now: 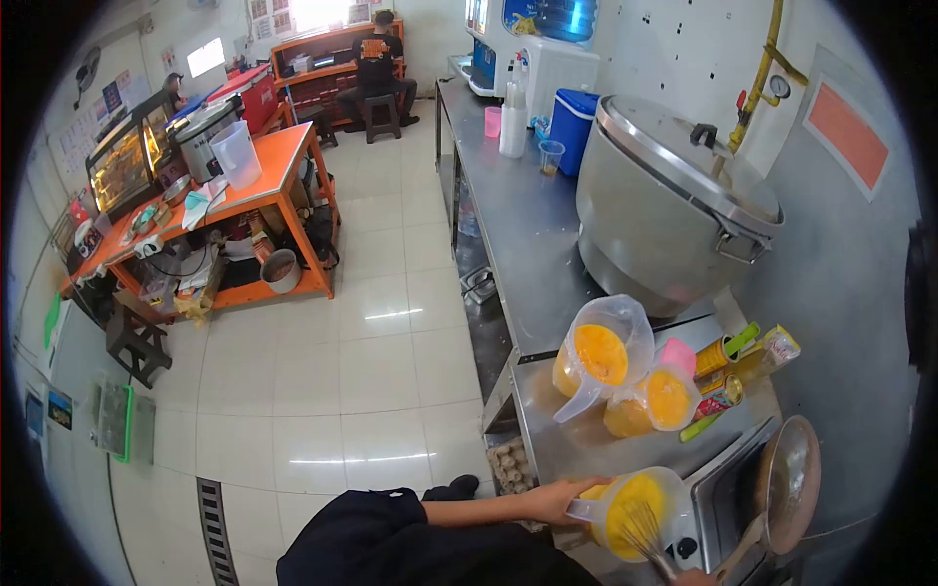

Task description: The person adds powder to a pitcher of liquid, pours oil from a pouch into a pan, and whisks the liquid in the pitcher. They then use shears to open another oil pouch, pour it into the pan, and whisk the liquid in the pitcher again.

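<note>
Gripping jug handle, left hand | right hand holding whisk

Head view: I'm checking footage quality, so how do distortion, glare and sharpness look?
Head view: strong fisheye bends the steel counter and leaves black corners; window glare streaks the floor tiles; the left hand on the jug is fairly sharp; the right hand is cut off at the bottom edge.

The room is evenly bright, daylight entering through a far window. Ceiling lights glare in streaks on the tiled floor. Fisheye distortion bends the edges inside a black vignette; distant detail looks soft.
</note>
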`<state>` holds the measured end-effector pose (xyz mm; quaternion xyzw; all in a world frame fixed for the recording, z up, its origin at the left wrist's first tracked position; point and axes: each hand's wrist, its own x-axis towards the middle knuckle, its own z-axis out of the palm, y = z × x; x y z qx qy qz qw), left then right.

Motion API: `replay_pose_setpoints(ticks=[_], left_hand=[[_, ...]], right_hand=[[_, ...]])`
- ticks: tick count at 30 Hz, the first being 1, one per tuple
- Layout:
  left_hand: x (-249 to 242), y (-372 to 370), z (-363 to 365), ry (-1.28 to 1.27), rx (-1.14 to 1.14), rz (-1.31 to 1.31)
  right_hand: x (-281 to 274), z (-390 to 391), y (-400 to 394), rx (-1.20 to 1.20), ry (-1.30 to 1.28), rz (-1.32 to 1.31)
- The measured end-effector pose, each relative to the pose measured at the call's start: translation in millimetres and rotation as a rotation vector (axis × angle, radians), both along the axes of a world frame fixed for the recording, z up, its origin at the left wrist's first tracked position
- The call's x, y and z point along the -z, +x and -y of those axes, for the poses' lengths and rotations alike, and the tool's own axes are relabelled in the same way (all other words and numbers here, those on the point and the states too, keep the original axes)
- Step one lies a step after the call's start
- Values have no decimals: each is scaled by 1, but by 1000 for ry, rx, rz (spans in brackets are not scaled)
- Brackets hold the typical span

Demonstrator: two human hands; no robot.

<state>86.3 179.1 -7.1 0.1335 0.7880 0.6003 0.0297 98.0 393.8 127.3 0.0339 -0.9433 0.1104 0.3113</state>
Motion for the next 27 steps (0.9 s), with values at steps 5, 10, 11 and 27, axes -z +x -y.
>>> replay_pose_setpoints(ticks=[5, 10, 11, 27], left_hand=[[19, 2, -5, 8, -53, -156], [-7, 8, 0, 48, -67, -152], [-17, 12, 4, 107, -57, -127], [6, 8, 1, 47, -50, -144]], right_hand=[[1, -1, 2, 6, 16, -6], [9, 10, 6, -5, 12, -1], [15, 19, 12, -21, 31, 11], [-12, -7, 0, 75, -42, -26]])
